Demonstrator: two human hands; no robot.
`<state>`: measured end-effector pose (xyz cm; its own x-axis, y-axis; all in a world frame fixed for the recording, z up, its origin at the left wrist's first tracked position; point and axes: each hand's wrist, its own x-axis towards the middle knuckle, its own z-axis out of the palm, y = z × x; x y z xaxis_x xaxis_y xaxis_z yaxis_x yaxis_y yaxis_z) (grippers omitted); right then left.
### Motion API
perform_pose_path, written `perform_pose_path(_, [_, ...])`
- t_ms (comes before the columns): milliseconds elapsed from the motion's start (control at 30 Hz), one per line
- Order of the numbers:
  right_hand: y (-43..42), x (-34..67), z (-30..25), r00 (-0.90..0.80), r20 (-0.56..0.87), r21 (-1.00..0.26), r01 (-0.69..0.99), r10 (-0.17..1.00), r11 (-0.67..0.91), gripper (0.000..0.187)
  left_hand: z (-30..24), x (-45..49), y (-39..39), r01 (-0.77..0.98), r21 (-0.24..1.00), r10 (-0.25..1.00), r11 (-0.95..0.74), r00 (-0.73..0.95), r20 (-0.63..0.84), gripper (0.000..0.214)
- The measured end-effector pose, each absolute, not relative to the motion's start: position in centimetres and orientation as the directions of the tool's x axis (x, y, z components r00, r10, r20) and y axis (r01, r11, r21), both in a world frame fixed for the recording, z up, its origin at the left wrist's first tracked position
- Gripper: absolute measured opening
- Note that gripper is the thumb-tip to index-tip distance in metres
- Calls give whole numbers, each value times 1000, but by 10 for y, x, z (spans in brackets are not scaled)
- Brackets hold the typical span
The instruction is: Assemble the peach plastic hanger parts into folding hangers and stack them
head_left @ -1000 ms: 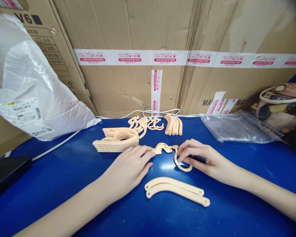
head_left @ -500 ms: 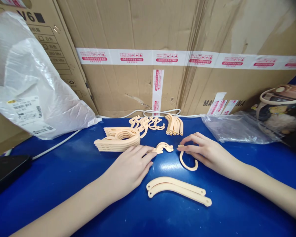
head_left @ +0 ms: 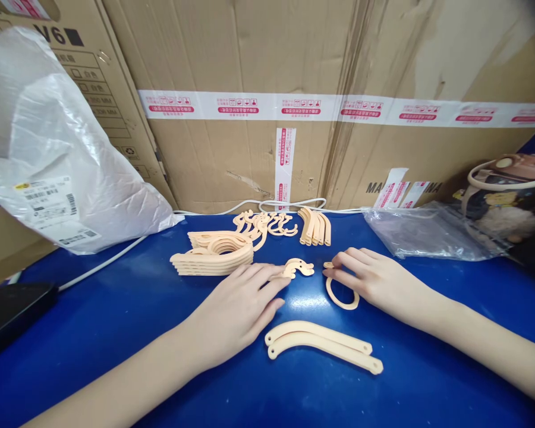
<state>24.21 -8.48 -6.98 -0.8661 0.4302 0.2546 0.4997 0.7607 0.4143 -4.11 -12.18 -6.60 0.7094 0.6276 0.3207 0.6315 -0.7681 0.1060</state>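
My left hand (head_left: 245, 303) rests on the blue table with fingers stretched and thumb apart, its fingertips at a small cream wavy connector piece (head_left: 299, 266). Across a short gap, my right hand (head_left: 361, 272) curls its fingers over the straight end of a cream plastic hook (head_left: 344, 305). The hook's round bend shows below those fingers; their exact grip is partly hidden. In front of both hands lie two curved cream arms (head_left: 321, 345), side by side, with a hole at each end.
Behind my left hand stands a stack of cream hanger-shaped parts (head_left: 211, 261). Farther back are loose hooks (head_left: 280, 224) and several curved arms (head_left: 314, 227). A white plastic mailer (head_left: 84, 178) and a black device (head_left: 18, 315) are left; a clear bag (head_left: 428, 235) lies right.
My left hand has shifted slightly right, its thumb and fingers more spread. My right-hand fingers have curled further over the hook. The connector and the curved arms stay nearly where they were.
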Motion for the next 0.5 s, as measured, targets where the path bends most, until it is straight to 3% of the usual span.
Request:
perform_pose_path(67, [-86, 241, -68, -861, 267, 384, 507, 433, 772, 26, -62, -41, -124, 561, 109, 558, -820, 746, 364, 27])
perform_pose_path(133, [-90, 238, -65, -830, 317, 236, 538, 459, 809, 25, -57, -39, -129, 480, 105, 478, -871, 781, 402, 20])
perform_pose_path(167, [-94, 236, -64, -792, 351, 84, 559, 500, 825, 23, -54, -39, -132, 445, 101, 445, -890, 794, 414, 17])
perform_pose_path(233, [-100, 231, -63, -679, 371, -348, 531, 634, 773, 19, -51, -36, -139, 409, 79, 404, -909, 817, 412, 16])
perform_pose_path(300, [-105, 226, -65, -579, 280, -746, 371, 766, 553, 17, -51, -33, -144, 402, 49, 391, -914, 843, 370, 15])
perform_pose_path(333, [-106, 224, -67, -555, 210, -860, 287, 805, 423, 18, -52, -31, -145, 403, 38, 391, -915, 855, 341, 13])
perform_pose_path(400, [-106, 221, -74, -556, 100, -952, 188, 825, 242, 20, -55, -30, -146, 414, 35, 407, -910, 870, 279, 10])
perform_pose_path(500, [-101, 220, -80, -567, 28, -972, 177, 823, 155, 23, -57, -31, -142, 456, 75, 461, -887, 864, 204, 11])
